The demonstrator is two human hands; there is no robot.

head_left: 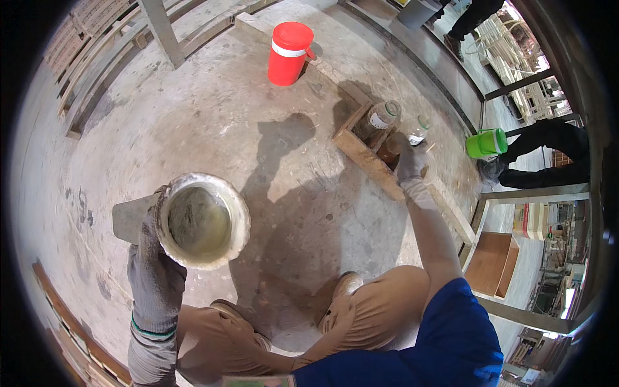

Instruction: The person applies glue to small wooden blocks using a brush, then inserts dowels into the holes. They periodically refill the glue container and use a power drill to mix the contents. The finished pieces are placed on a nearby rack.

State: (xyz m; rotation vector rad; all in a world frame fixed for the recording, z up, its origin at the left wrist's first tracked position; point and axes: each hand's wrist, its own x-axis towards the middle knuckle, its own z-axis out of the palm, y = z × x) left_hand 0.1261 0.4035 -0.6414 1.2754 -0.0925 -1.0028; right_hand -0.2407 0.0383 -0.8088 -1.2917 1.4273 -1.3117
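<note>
Left hand (158,261) is wrapped round the left side of a crusty bowl (240,222), palm right against it, with a flat grey piece (131,219) sticking out beyond. Bowl looks stiff, probably heavyish, rim maybe brittle, so I'd cup the wall, not pinch the edge. Right hand (411,162) is way over at the wooden tray (364,162); can't tell if it's gripping anything.

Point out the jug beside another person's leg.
The green jug, at the right, next to dark trousers; the red jug stands away from any legs, beyond the left hand and the bowl it holds.
</note>
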